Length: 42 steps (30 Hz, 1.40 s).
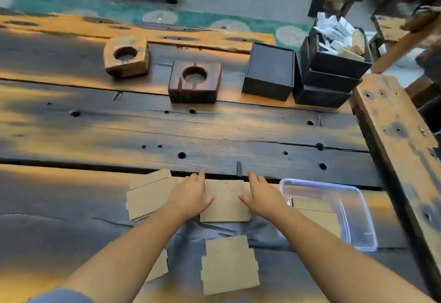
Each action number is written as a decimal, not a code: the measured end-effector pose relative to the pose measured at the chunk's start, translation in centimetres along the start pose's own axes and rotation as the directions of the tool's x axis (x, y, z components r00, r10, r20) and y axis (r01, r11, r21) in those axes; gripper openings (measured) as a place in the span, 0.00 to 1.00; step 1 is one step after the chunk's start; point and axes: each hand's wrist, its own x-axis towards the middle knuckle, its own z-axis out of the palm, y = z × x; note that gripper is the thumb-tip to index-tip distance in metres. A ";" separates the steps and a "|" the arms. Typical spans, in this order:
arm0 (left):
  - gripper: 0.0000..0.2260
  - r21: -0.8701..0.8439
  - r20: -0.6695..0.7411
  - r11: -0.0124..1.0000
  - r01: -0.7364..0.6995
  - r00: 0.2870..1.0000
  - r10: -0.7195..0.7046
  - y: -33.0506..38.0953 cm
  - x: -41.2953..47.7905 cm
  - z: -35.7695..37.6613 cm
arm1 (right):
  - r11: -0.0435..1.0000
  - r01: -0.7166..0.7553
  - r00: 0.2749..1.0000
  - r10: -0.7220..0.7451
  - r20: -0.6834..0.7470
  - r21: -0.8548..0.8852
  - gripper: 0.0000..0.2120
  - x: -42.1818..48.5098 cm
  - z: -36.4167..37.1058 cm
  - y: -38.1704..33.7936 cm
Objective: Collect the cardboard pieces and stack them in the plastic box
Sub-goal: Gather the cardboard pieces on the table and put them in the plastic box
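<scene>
Several brown cardboard pieces lie on the dark wooden table [214, 130]. One middle piece [225, 203] sits between my hands. My left hand [191, 195] rests flat with fingers spread on its left edge, over a left pile [148, 195]. My right hand [262, 196] lies open on its right edge. Another piece [229, 264] lies nearer to me, and one more [160, 267] shows partly under my left forearm. The clear plastic box [358, 207] stands just right of my right hand with cardboard pieces [319, 214] inside.
Two wooden blocks with round hollows [126, 55] [194, 80] stand at the back. A black box [269, 71] and stacked black trays [331, 71] with white packets sit at the back right. A raised plank [396, 140] borders the right side.
</scene>
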 end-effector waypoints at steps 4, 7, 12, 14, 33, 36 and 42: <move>0.32 -0.138 0.074 0.979 0.149 0.987 -0.140 -0.1 0.8 1.7 | 0.989 -0.111 0.993 0.107 0.040 0.103 0.31 1.2 1.3 0.5; 0.24 -0.203 0.112 0.953 0.224 0.972 -0.205 0.1 0.7 3.1 | 0.973 -0.164 0.984 0.150 0.096 0.162 0.28 1.8 2.6 0.8; 0.22 -0.264 0.161 0.910 0.319 0.945 -0.284 0.6 0.5 5.2 | 0.936 -0.274 0.958 0.245 0.149 0.219 0.24 2.1 4.6 1.2; 0.22 -0.289 0.159 0.894 0.343 0.938 -0.308 0.6 0.7 5.7 | 0.925 -0.304 0.949 0.274 0.156 0.227 0.21 2.4 4.9 1.2; 0.12 -0.433 0.142 0.778 0.455 0.887 -0.440 0.6 0.0 7.1 | 0.902 -0.296 0.955 0.273 0.117 0.315 0.19 2.2 5.9 1.4; 0.13 -0.424 0.109 0.799 0.427 0.900 -0.423 1.2 -1.6 7.0 | 0.900 -0.285 0.958 0.261 0.115 0.331 0.18 0.7 5.9 1.3; 0.14 -0.451 0.105 0.792 0.411 0.906 -0.411 2.0 -6.2 7.3 | 0.915 -0.247 0.968 0.218 0.126 0.318 0.15 -3.6 6.9 1.6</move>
